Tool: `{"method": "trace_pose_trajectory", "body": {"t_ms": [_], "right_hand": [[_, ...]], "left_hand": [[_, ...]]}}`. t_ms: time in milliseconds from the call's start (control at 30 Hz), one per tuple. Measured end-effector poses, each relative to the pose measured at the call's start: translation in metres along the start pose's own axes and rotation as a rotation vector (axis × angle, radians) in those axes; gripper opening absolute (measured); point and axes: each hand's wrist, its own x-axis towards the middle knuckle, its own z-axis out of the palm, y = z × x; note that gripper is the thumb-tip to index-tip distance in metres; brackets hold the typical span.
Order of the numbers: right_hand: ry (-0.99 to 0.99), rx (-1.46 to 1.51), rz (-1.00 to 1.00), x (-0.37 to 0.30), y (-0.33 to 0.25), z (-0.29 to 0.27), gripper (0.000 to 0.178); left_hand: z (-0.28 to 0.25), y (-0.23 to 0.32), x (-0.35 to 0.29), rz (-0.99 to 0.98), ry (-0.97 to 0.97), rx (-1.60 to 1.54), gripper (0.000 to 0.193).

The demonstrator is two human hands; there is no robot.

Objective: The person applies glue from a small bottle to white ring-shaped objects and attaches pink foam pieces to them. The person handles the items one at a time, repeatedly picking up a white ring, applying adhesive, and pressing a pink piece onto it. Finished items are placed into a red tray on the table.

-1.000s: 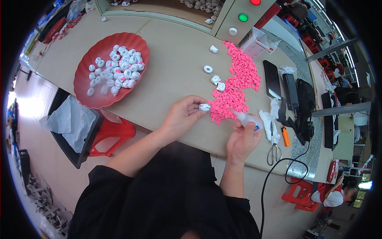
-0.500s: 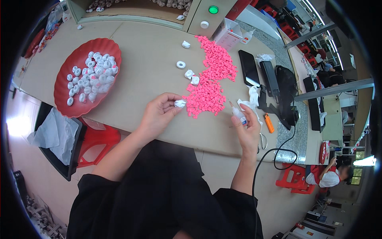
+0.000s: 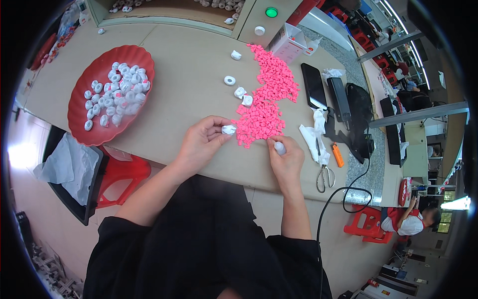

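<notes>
The left hand (image 3: 199, 144) pinches a small white piece (image 3: 229, 129) just left of a pink pile (image 3: 259, 122), while the right hand (image 3: 289, 163), which I see has come in from farther right to the pile's lower edge, wraps a mostly hidden bottle (image 3: 280, 148), its long axis unclear.

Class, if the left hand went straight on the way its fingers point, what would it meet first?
The left hand, pinching a small white lumpy piece, would probably first meet the spread of small bright-pink pieces just to its right, though its height above the beige tabletop is hard to judge.
</notes>
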Motion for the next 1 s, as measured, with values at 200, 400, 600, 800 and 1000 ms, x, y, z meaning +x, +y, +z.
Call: {"method": "trace_pose_trajectory", "body": {"t_ms": [200, 400, 600, 800, 1000], "right_hand": [[-0.097, -0.039, 0.066, 0.006, 0.003, -0.004, 0.013], [-0.117, -0.063, 0.126, 0.007, 0.007, -0.004, 0.015], [-0.19, -0.132, 0.076, 0.011, -0.005, -0.008, 0.015], [-0.141, 0.108, 0.0, 0.012, 0.001, -0.01, 0.009], [-0.195, 0.714, 0.318, 0.002, -0.041, 0.007, 0.006]], "left_hand": [[-0.001, 0.001, 0.0, -0.013, -0.003, -0.022, 0.023], [-0.002, -0.001, -0.001, -0.009, -0.012, -0.038, 0.023], [-0.001, -0.001, 0.0, 0.0, -0.01, -0.012, 0.022], [-0.002, -0.001, -0.001, -0.002, -0.036, -0.045, 0.025], [-0.004, -0.004, -0.001, 0.059, -0.091, -0.032, 0.03]]}}
